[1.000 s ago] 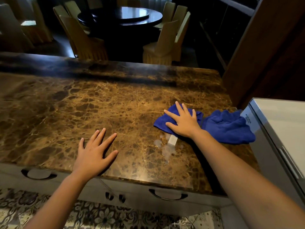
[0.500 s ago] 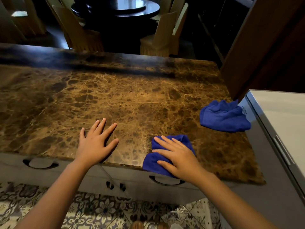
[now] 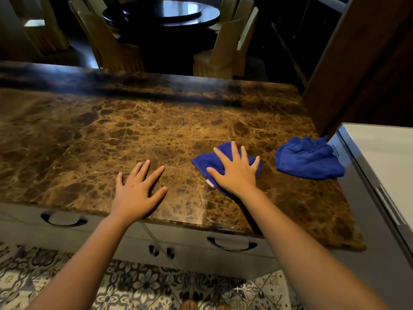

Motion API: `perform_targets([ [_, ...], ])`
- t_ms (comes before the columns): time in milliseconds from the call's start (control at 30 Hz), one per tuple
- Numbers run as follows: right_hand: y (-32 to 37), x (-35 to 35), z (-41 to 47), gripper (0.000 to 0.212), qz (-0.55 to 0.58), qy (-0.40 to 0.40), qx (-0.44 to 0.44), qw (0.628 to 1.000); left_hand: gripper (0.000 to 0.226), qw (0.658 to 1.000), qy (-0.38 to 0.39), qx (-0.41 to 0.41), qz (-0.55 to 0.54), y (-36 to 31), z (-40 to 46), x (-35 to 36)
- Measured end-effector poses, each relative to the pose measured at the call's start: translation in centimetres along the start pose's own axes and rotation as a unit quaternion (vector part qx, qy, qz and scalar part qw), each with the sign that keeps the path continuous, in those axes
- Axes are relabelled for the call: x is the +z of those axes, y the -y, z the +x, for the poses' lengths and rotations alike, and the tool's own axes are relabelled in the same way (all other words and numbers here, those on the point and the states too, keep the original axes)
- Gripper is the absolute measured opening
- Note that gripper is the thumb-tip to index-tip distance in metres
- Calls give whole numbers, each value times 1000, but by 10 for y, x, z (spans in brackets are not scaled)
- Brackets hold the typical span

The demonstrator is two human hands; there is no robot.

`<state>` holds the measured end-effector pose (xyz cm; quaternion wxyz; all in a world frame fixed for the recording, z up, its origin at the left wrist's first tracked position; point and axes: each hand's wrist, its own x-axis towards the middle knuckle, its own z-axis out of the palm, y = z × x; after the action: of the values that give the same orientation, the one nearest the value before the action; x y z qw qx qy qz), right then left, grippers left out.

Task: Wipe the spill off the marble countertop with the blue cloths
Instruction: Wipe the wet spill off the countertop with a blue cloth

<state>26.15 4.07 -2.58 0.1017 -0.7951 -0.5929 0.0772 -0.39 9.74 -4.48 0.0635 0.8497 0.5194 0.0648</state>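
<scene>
now the right hand (image 3: 237, 173) lies spread flat on a blue cloth (image 3: 206, 161) near the table (image 3: 111, 130) front edge; left hand (image 3: 136, 191) spread on bare marble; second cloth (image 3: 308, 158) at the right edge.

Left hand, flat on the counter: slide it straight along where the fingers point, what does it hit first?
Likely nothing: the left hand points away and slightly right across bare marble countertop. The cloth under the right hand probably lies right of that line.
</scene>
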Motion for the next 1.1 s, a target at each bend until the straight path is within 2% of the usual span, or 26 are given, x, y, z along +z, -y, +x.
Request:
perform_targets([
  [200, 23, 16, -64, 61, 23, 1, -161, 987, 62, 1000, -11, 2, 1, 2, 2, 3],
  [333, 16, 14, -105, 63, 1, 0, -220, 976, 64, 1000, -19, 7, 4, 2, 1, 3],
  [433, 15, -1, -117, 70, 38, 11, -211, 977, 62, 1000, -18, 9, 0, 3, 2, 3],
  [567, 24, -4, -133, 58, -24, -68, -177, 982, 62, 1000, -11, 9, -3, 3, 1, 2],
  [667, 33, 3, -138, 53, -42, -89, -185, 978, 62, 1000, -15, 9, -10, 0, 0, -1],
  [867, 32, 12, -145, 50, -3, -102, -244, 964, 58, 1000, -6, 17, -7, -3, -2, -5],
  [1000, 22, -4, -153, 41, 54, -61, -266, 961, 58, 1000, 6, 17, -10, -6, -3, -10],
  [1100, 12, -19, -161, 38, 170, -13, -220, 961, 58, 1000, 20, 17, -16, -7, -3, -12],
])
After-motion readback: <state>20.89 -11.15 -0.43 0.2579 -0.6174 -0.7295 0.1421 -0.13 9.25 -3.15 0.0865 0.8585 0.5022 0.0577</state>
